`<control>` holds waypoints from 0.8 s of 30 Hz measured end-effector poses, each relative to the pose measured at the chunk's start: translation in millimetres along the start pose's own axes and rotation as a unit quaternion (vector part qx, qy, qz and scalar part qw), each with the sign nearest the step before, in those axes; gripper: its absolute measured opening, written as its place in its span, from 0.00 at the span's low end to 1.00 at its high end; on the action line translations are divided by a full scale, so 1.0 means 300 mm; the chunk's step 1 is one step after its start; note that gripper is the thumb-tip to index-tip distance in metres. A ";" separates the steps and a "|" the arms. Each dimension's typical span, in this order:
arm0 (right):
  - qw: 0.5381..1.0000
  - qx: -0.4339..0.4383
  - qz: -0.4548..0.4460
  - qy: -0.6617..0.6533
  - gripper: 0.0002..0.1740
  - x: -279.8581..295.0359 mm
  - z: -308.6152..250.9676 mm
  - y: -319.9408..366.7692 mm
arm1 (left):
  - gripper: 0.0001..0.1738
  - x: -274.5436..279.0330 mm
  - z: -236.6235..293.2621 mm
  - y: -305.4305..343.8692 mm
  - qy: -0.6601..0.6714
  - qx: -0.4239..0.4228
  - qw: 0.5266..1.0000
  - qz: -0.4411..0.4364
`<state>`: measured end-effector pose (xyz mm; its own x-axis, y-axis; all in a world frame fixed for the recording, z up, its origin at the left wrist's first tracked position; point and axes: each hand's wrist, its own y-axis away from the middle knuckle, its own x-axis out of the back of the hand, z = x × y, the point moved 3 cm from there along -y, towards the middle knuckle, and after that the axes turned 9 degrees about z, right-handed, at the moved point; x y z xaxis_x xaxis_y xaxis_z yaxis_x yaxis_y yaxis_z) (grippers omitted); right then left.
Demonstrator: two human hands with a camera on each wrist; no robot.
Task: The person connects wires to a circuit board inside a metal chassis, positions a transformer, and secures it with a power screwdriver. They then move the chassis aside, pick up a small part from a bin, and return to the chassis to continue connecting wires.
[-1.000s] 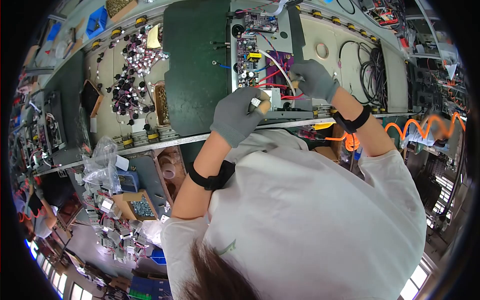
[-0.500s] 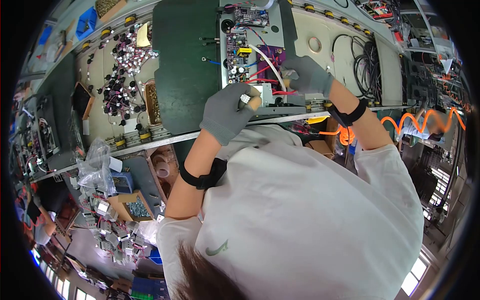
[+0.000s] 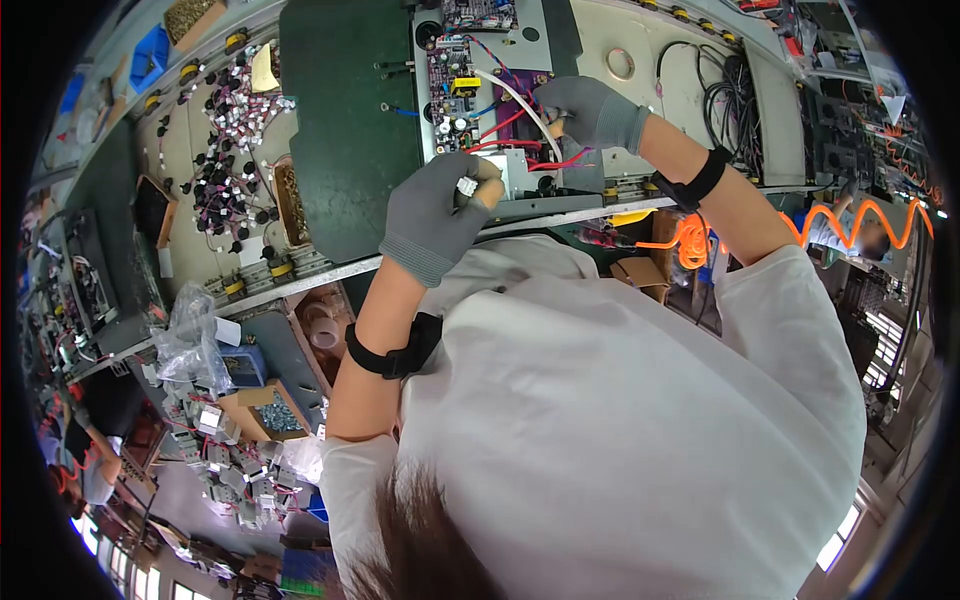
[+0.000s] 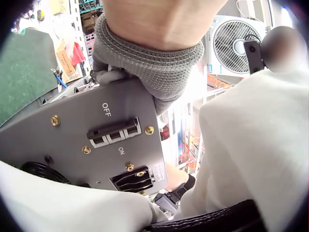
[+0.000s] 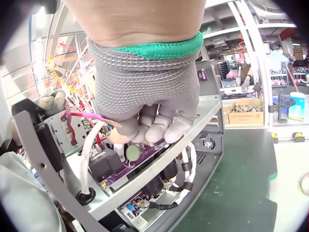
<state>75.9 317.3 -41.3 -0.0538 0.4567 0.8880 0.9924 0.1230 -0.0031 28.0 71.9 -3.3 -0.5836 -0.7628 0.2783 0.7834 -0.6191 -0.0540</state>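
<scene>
In the head view the left hand (image 3: 436, 218) lies at the near left of an open metal unit, fingers curled round a small white piece (image 3: 467, 186). The left wrist view shows that hand (image 4: 145, 65) at the edge of a grey panel (image 4: 72, 133) marked OFF and ON. Fingers of the right hand (image 3: 595, 115) curl down over the purple circuit board (image 3: 510, 122). In the right wrist view its fingertips (image 5: 155, 134) are at the board, and a red-purple wire (image 5: 87, 115) runs to the thumb side. Whether they grip anything is hidden.
A green mat (image 3: 345, 130) lies left of the unit, with many small connectors with wires (image 3: 225, 150) beyond it. Rightward are a tape ring (image 3: 620, 65) and a coil of black cable (image 3: 730, 110). An orange coiled hose (image 3: 690, 240) hangs near the bench edge.
The head view has shifted, so bench and unit appear farther left and higher. Both hands keep nearly the same places at the unit.
</scene>
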 end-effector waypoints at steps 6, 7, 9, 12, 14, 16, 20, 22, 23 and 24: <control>0.999 0.004 -0.028 -0.032 0.13 -0.011 -0.027 0.010 | 0.11 -0.004 -0.011 0.005 0.005 0.050 0.998 -0.025; 1.000 0.004 -0.017 -0.024 0.14 -0.016 -0.022 0.016 | 0.11 -0.002 -0.003 0.003 0.000 0.035 0.999 -0.009; 1.000 -0.002 -0.011 -0.015 0.14 -0.029 -0.011 0.025 | 0.11 -0.003 -0.004 0.005 -0.005 0.022 1.000 0.009; 0.999 -0.034 0.007 -0.017 0.13 -0.037 -0.005 0.041 | 0.10 -0.005 -0.004 0.005 0.008 0.016 1.000 0.009; 0.998 -0.055 0.024 -0.026 0.12 -0.018 -0.021 0.038 | 0.12 0.006 0.015 0.003 -0.012 0.077 0.996 -0.036; 0.987 -0.142 -0.008 -0.077 0.11 0.006 -0.054 0.030 | 0.13 0.017 0.019 0.001 -0.010 0.077 0.997 -0.031; 0.962 -0.251 -0.006 -0.110 0.12 0.031 -0.071 0.018 | 0.15 0.052 -0.003 -0.001 0.084 0.087 0.993 -0.001; 0.952 -0.296 0.028 -0.074 0.13 0.044 -0.058 0.008 | 0.18 0.084 0.004 -0.004 0.200 0.109 0.973 0.041; 0.938 -0.341 0.053 -0.036 0.15 0.054 -0.048 0.011 | 0.18 0.093 0.003 -0.009 0.195 0.102 0.975 0.035; 0.937 -0.343 0.063 -0.039 0.15 0.057 -0.049 0.013 | 0.18 0.101 -0.011 -0.012 0.240 0.112 0.963 0.047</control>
<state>80.6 312.5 -19.3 0.0866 0.4957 0.8642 0.8281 -0.5181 0.2142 6.7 50.5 2.3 -0.4970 -0.8452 -0.1965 0.8328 -0.5282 0.1657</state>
